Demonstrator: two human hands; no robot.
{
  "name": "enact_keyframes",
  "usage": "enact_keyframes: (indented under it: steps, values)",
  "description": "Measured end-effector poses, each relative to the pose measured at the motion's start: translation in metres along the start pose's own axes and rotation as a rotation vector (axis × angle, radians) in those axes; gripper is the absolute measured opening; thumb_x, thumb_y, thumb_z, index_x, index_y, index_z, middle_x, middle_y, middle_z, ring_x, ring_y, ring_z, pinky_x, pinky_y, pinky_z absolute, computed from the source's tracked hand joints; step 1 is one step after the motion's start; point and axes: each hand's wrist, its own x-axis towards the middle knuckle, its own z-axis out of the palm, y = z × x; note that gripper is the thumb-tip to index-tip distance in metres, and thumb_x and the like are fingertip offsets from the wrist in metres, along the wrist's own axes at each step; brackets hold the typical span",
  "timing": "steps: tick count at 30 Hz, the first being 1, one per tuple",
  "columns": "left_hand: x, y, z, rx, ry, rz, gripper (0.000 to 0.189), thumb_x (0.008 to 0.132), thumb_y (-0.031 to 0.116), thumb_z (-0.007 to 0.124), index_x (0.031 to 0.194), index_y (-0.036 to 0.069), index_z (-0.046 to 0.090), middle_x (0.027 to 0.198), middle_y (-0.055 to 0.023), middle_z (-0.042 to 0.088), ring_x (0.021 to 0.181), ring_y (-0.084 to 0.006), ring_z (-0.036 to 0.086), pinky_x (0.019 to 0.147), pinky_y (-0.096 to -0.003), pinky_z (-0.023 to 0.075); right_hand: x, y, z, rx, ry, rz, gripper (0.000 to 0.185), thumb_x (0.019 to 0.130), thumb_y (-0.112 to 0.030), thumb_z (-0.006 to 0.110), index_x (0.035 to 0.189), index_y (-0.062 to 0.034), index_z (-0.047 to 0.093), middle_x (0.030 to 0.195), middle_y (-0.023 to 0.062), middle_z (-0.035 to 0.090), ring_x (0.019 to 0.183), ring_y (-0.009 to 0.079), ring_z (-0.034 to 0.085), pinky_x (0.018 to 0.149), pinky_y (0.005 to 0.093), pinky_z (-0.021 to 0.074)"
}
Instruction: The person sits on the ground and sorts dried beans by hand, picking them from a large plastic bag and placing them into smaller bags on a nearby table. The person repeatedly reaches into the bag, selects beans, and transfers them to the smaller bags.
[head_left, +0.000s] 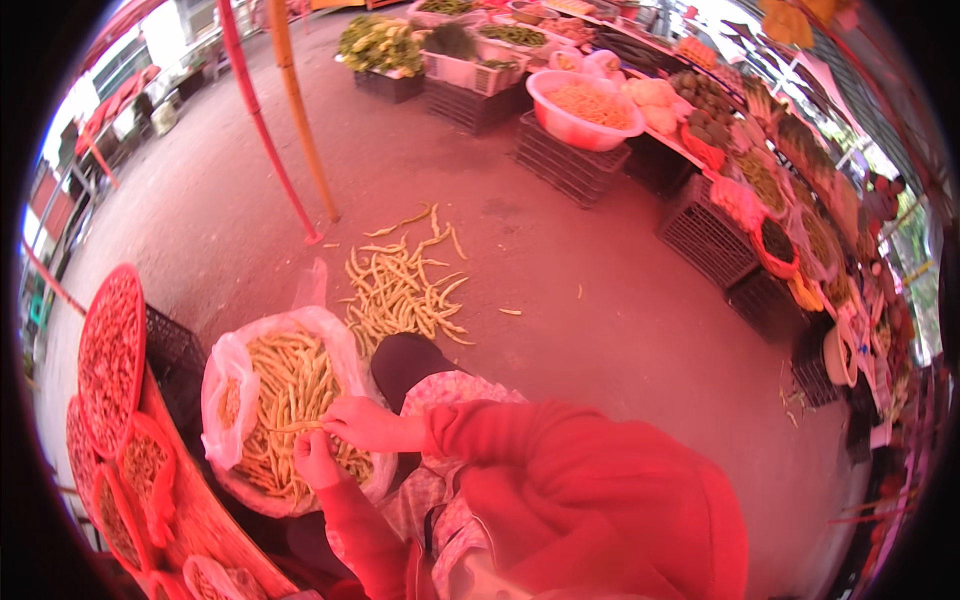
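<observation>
One bean pod (296, 426) is pinched between the fingertips of both hands. My left hand (316, 459) grips it from the lower side, and my right hand (366, 424) holds its near end. Both hands are over a large plastic bag (346, 341) full of long, yellowish bean pods (289, 375). Inside the bag's left edge sits a smaller plastic bag (247, 360) with small pale pieces, perhaps shelled beans. A loose pile of pods (397, 292) lies on the ground just beyond the large bag, beside a dark shoe or knee.
A red tray of beans (112, 360) and several bags stand on a wooden board (202, 495) at the left. Two poles (300, 127) meet the ground beyond the pile. Black crates (562, 161) and a basin (577, 135) of produce line the stall at the right.
</observation>
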Motion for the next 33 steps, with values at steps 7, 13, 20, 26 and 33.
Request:
enact_keyframes:
  steps: [7, 13, 20, 26, 33]
  values:
    - [0.000, -0.013, 0.035, 0.041, -0.150, -0.022, 0.011, 0.086, 0.009, 0.058, 0.082, 0.008, 0.047, 0.066, 0.0023, 0.046, 0.053, -0.0044, 0.037, 0.050, -0.0184, 0.0298, -0.012, 0.009, -0.033, 0.456, 0.058, 0.307, 0.016, 0.078, -0.013, 0.060, 0.078, 0.0027, 0.063, 0.066, 0.0153, 0.061, 0.056, 0.0251, 0.061, 0.053, 0.0366, 0.0466]
    - [0.002, -0.023, 0.050, 0.096, -0.338, -0.192, 0.013, 0.091, 0.018, 0.057, 0.091, 0.008, 0.048, 0.069, 0.0033, 0.049, 0.053, -0.0004, 0.037, 0.045, -0.0151, 0.0250, -0.031, 0.020, -0.053, 0.281, 0.085, 0.277, 0.019, 0.078, -0.015, 0.060, 0.070, 0.0014, 0.065, 0.057, 0.0103, 0.060, 0.048, 0.0149, 0.059, 0.046, 0.0302, 0.0451]
    - [-0.003, -0.039, 0.039, 0.236, -0.535, -0.204, 0.013, 0.091, 0.016, 0.057, 0.095, 0.007, 0.049, 0.070, 0.0056, 0.047, 0.055, 0.0000, 0.038, 0.047, -0.0144, 0.0251, -0.051, 0.028, -0.074, 0.602, -0.036, 0.517, 0.024, 0.085, -0.020, 0.056, 0.081, 0.0017, 0.065, 0.061, 0.0069, 0.061, 0.053, 0.0145, 0.062, 0.047, 0.0272, 0.0484]
    - [-0.013, -0.047, 0.051, 0.350, -0.576, -0.135, 0.016, 0.093, 0.018, 0.054, 0.103, 0.005, 0.050, 0.068, -0.0001, 0.051, 0.047, -0.0034, 0.039, 0.041, -0.0169, 0.0288, -0.058, 0.041, -0.081, 0.174, -0.006, 0.351, 0.021, 0.081, -0.019, 0.057, 0.080, 0.0005, 0.064, 0.067, 0.0135, 0.063, 0.056, 0.0246, 0.063, 0.052, 0.0337, 0.0490]
    - [-0.020, -0.048, 0.067, 0.326, -0.642, -0.231, 0.017, 0.090, 0.012, 0.049, 0.101, 0.000, 0.054, 0.071, -0.0008, 0.054, 0.055, -0.0072, 0.047, 0.049, -0.0206, 0.0377, -0.069, 0.066, -0.071, -0.091, 0.087, 0.125, 0.016, 0.074, -0.016, 0.059, 0.073, -0.0005, 0.063, 0.069, 0.0196, 0.061, 0.070, 0.0381, 0.061, 0.062, 0.0437, 0.0475]
